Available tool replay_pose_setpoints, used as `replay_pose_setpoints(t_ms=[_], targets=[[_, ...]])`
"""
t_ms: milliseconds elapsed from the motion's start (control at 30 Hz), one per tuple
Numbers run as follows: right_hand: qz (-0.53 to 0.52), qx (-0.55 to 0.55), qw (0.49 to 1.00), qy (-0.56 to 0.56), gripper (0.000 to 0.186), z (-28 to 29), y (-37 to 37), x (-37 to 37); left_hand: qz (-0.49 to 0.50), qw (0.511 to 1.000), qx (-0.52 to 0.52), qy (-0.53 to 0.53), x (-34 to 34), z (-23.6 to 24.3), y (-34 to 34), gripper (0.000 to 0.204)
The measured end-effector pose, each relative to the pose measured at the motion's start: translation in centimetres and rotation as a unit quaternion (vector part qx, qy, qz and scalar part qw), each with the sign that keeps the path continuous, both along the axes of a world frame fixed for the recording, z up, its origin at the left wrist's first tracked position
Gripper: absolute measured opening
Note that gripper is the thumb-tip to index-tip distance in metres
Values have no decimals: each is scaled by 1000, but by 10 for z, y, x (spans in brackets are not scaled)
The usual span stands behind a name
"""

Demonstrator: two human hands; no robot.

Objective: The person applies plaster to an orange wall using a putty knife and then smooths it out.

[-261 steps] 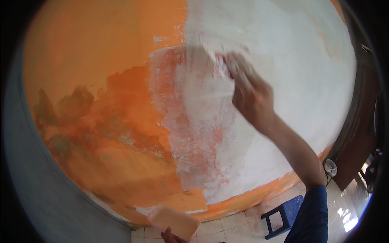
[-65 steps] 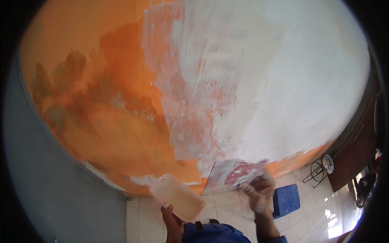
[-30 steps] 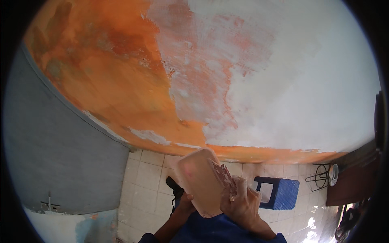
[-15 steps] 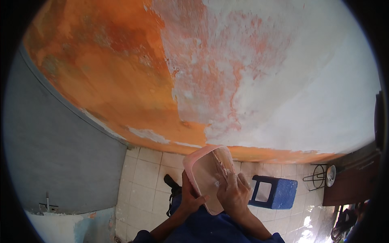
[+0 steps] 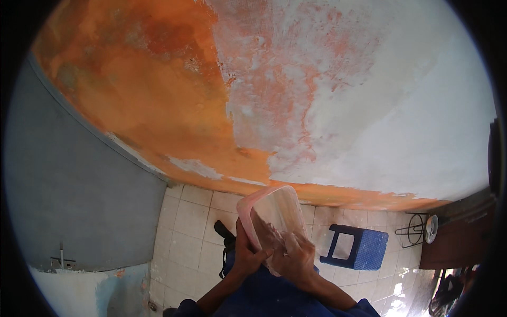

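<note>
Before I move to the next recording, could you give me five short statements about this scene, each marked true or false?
1. The left hand grips the left side of the tub. True.
2. The right hand is pressed flat against the wall. False: it is at the tub, away from the wall.
3. The wall shows orange on the left and whitish coating on the right. True.
4. The blue stool stands to the left of the tub. False: it stands to the right.
5. The floor is covered with pale tiles. True.

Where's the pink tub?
In the head view, the pink tub is at lower centre, left of the blue plastic stool, held by the left hand with the right hand at its opening.
</note>
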State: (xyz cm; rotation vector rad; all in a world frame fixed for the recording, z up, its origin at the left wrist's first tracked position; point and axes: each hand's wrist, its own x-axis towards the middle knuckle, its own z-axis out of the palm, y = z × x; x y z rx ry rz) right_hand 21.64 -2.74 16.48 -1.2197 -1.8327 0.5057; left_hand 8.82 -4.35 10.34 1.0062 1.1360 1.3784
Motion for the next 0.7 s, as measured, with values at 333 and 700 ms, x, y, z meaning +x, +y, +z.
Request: replay_pose_setpoints(t_ms=[333,700], targets=[[-32,-52,998,27,15,5,-8,-7,-21,992,-35,-117,-3,-8,-5,97],[-76,-278,950,124,23,-4,-8,-9,-55,981,-46,-179,-6,-18,-6,104]])
